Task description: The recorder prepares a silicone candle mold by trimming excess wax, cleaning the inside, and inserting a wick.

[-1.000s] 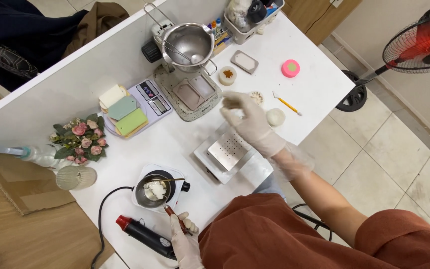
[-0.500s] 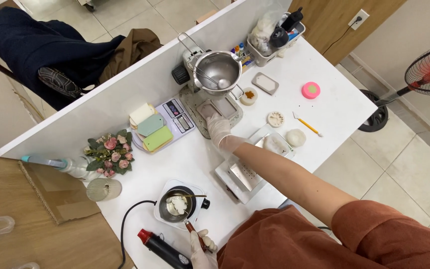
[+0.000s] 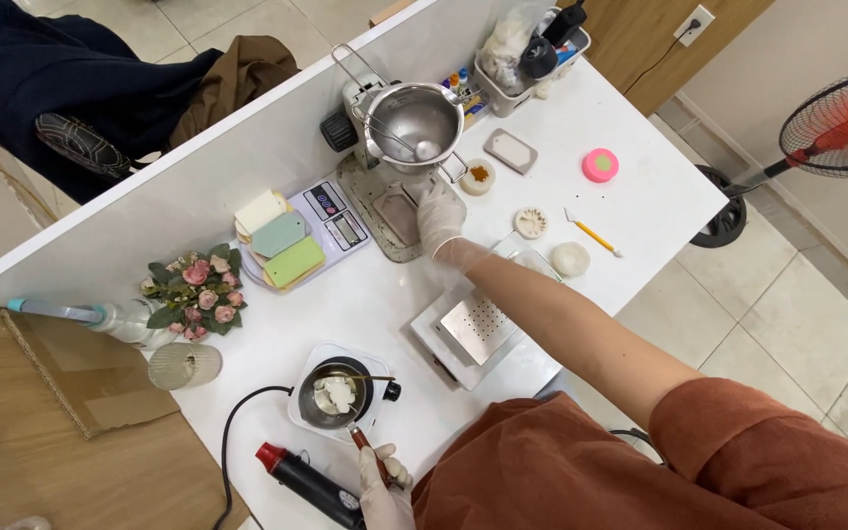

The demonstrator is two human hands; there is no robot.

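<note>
Head view, looking straight down on a white table (image 3: 640, 211). Right hand (image 3: 440, 214), gloved, is stretched far out and lies flat, fingers loosely spread, on a grey mould (image 3: 397, 211) sitting on the base plate just below the steel pot (image 3: 416, 123); it closes on nothing, simply pressing down or touching. Left hand (image 3: 381, 486), also gloved, is down at the near edge, wrapped around the handle of a small melting pan (image 3: 334, 395) that sits on a little white hot plate (image 3: 298, 412), with pale lumps inside the pan. Just beside that hand lies a black heat gun (image 3: 311, 483) with a red tip. Between the two hands rests a flat metal block with a perforated top (image 3: 478, 329). Left of the right hand, a kitchen scale (image 3: 331, 221) carries tag-shaped pieces in cream and green (image 3: 282, 245). Further left, a bunch of pink flowers (image 3: 198, 294) and a glass (image 3: 184, 365). To the right: a round white disc (image 3: 530, 222), a white ball (image 3: 570, 258), a yellow pencil (image 3: 596, 236) and a pink round piece (image 3: 601, 165), all well apart from the hands.
</note>
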